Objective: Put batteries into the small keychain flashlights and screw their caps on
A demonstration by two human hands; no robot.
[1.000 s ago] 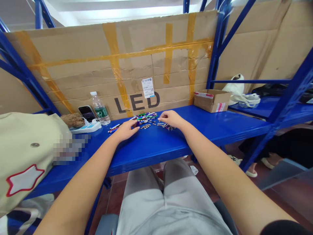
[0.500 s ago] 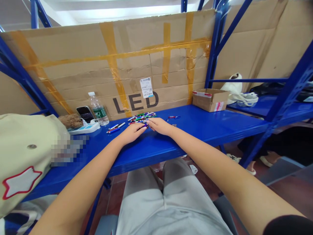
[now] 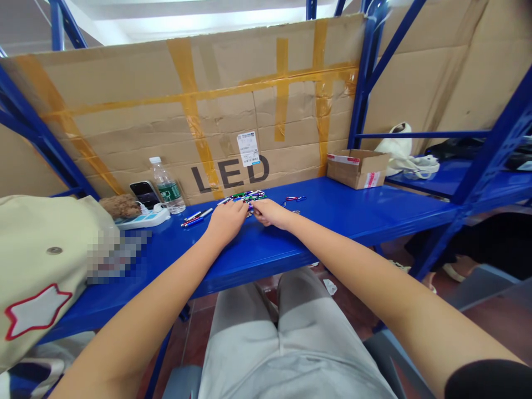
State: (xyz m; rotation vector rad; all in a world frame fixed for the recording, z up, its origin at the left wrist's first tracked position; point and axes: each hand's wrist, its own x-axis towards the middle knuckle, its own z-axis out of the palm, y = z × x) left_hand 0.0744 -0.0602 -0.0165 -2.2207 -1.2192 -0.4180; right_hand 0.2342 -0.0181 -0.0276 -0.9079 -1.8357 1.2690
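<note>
My left hand [image 3: 226,220] and my right hand [image 3: 270,212] meet over the blue shelf [image 3: 341,213], fingertips pinched together on a small purple item [image 3: 249,207] between them. Just behind the hands lies a pile of small coloured pen-like pieces [image 3: 246,196]. Two loose pens [image 3: 196,217] lie to the left of my left hand. A small red and blue clip-like piece [image 3: 294,198] lies to the right of my right hand. What the fingers hold exactly is too small to name.
A taped cardboard sheet marked LED [image 3: 233,173] backs the shelf. A water bottle [image 3: 167,185], a phone [image 3: 145,193], a white power strip [image 3: 145,218] and a beige bag [image 3: 37,266] sit left. A small open carton [image 3: 356,168] stands right.
My right hand came left from the small parts on the right and met my left hand; both then edged forward towards the coloured pile. The scattered small round pieces are now hidden.
</note>
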